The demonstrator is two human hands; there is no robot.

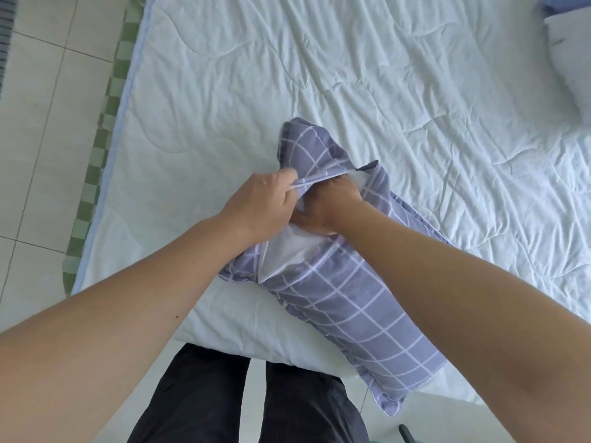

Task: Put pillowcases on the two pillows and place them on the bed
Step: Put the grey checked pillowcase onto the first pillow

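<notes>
On the near corner of the bed [319, 75], by the person's legs, lies the first pillow [287, 251], most of it already inside the grey checked pillowcase [351, 302].

Progress, judged from this view: first pillow partly cased. White pillow fabric shows at the open slit of the pillowcase, just below the two hands, so the far corner seems not yet seated and the opening not yet closed. A second pillow [572, 59], white and bare, lies at the far right edge of the bed, well apart from the first; a scrap of blue-grey cloth [556, 3] shows just beyond it, possibly the second pillowcase, cannot tell. Left to do: finish the first pillow, case the second, set both in place on the bed.

Hands: left hand [259, 203] pinches the hem of the pillowcase, fingers curled round the white piped edge and lifting it. Right hand [332, 206] reaches into the opening; its fingers are hidden under the cloth, so whether they are spread or gripping the pillow cannot be told.

Orientation: long axis of the pillow runs diagonally across the bed corner, from the near right, where the closed flanged end overhangs the bed edge, toward the far left. The loose end of the pillowcase points away from the person, bunched and raised above the quilted bed surface.
</notes>
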